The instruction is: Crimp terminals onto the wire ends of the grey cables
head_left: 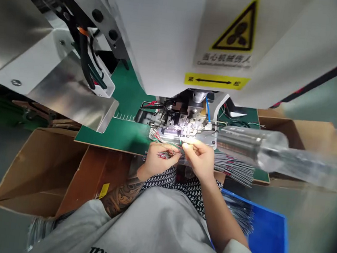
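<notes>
Both hands meet in front of the lit head of a crimping machine (184, 122). My left hand (160, 158) is closed around thin wires with red, white and green ends (156, 137), which poke out above the fingers. With thumb and forefinger pinched, my right hand (199, 158) grips a thin green wire right at the machine's front plate; its tip is lost in the glare. A bundle of grey cables (233, 168) lies along the table edge, passing behind and under both hands. A strip of metal terminals (123, 116) runs into the machine from the left.
The machine's white housing (167, 33) hangs low over the hands. A clear plastic-wrapped cylinder (251, 146) juts in from the right. The green table (119, 135) has open cardboard boxes (38, 172) beside it. A blue bin (268, 235) with grey cables stands at lower right.
</notes>
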Demonstrator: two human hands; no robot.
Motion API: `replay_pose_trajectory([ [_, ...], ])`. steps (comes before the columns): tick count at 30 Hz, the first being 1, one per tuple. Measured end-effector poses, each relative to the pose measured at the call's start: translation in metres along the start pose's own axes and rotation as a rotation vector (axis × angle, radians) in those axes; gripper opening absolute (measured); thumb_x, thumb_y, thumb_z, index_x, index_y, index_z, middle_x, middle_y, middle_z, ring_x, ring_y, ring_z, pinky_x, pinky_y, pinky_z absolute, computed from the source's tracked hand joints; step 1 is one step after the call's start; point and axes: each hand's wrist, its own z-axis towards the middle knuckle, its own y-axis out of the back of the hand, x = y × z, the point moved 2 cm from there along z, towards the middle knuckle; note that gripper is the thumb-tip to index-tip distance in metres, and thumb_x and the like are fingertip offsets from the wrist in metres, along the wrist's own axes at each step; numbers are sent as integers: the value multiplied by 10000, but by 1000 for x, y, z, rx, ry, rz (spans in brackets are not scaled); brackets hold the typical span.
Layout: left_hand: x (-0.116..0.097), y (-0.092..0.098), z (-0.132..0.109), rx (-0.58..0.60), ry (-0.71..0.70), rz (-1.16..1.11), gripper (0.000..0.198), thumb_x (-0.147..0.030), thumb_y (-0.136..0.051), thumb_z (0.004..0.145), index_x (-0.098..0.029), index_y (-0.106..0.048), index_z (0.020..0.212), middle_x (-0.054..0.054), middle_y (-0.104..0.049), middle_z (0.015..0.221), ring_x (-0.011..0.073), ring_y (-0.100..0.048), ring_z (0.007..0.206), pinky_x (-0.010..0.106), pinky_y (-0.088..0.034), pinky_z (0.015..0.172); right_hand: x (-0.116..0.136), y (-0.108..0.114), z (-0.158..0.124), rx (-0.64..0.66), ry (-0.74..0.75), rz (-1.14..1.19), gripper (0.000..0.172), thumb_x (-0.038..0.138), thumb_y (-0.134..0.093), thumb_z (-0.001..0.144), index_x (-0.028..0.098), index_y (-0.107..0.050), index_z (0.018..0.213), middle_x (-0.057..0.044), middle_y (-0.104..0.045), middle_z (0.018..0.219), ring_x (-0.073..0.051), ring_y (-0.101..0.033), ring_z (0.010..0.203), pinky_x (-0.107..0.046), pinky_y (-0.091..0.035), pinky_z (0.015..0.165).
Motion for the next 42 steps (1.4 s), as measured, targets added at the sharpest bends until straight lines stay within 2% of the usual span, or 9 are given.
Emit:
replay_pose_trajectory([
  [4,2,0,2,16,-34,-56,46,-85,-796,795,-122,-769,802,28,-790,823,117,-755,688,179,-593,687,4,-2,4,12,-19,-62,228,373,-799,831,145,-811,813,-4,-572,574,-94,-436,518,-230,-314,475],
  [8,1,0,2,45,-37,-99,59,-66,-775,805,-119,-749,808,21,-775,806,93,-721,669,173,-560,673,8,1,3,84,70,-11,145,288,-786,878,170,-815,798,-3,-616,590,-81,-447,496,-213,-330,454],
  [12,-2,1,1,77,-47,-97,60,-73,-775,818,-117,-758,856,26,-764,803,86,-699,668,177,-533,656,6,1,0,15,131,18,169,229,-779,908,175,-781,748,10,-620,618,-67,-451,510,-208,-356,476],
  [19,-8,1,-2,80,-32,-107,72,-57,-754,822,-113,-745,865,23,-746,779,82,-678,663,189,-530,658,0,-1,-6,-88,81,9,174,285,-784,946,186,-808,805,30,-529,568,-70,-408,532,-242,-326,519],
  [23,-8,1,-3,90,-30,-111,99,-52,-756,815,-118,-741,886,32,-752,801,90,-691,698,197,-543,685,-1,-3,-5,-84,72,74,204,287,-770,961,179,-801,790,34,-495,540,-78,-401,524,-268,-360,563],
  [32,-7,1,-5,99,-32,-72,72,-80,-777,838,-117,-738,886,41,-773,844,94,-715,728,196,-557,701,-4,-7,-1,-40,34,207,164,282,-740,984,194,-840,889,18,-536,579,-67,-397,488,-251,-316,511],
  [35,-7,2,-5,109,-10,-60,58,-98,-769,855,-133,-737,889,35,-777,858,99,-724,742,210,-572,722,-5,-8,-1,-23,3,244,181,313,-741,984,195,-834,883,28,-486,541,-75,-382,472,-260,-316,512],
  [39,-7,2,-5,123,-4,-54,46,-113,-766,869,-138,-740,897,32,-778,860,98,-723,743,214,-577,734,-7,-8,0,-18,-31,243,213,370,-752,974,199,-824,868,33,-438,509,-83,-351,455,-271,-302,498],
  [42,-7,2,-4,126,-7,-66,46,-107,-765,870,-133,-735,893,33,-773,850,93,-716,734,207,-568,719,-7,-7,0,-19,-23,224,224,384,-755,970,197,-821,866,23,-469,537,-82,-356,460,-271,-316,494],
])
